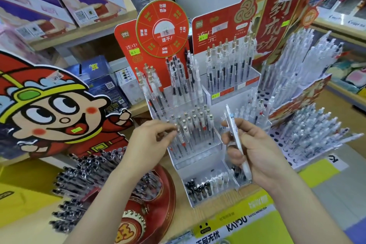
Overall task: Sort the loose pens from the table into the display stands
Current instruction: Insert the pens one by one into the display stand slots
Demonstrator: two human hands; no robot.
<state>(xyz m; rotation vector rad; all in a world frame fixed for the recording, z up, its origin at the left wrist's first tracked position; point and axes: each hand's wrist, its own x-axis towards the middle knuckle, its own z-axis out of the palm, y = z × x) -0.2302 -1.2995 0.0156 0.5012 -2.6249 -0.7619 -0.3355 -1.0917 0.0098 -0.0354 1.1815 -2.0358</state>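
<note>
The right hand (257, 150) grips a white pen (230, 123), thumb and curled fingers wrapped round its lower barrel. The pen stands nearly upright, with its clicker end rising above the knuckles and its tip end poking out below the palm. It is held just to the right of the clear tiered stand (198, 156), apart from it and level with its lowest tier. On the stand's other side, the left hand (150, 140) reaches in with its fingertips (175, 128) drawn together at the gold-capped tops of the front-row pens (190, 130). Whether they pinch one or only touch it, I cannot tell. Higher tiers of the same stand carry more clear pens below a round red spinner sign (162, 27). Directly in front of the stand sits a small white tray (210, 186) of black and white pen ends. Left of the stand a red drum-shaped display (158, 190) bristles with black-capped pens, beside a cartoon cardboard figure (49, 109). Right of the stand stands a white perforated rack (309, 130) filled with pale pens.
</note>
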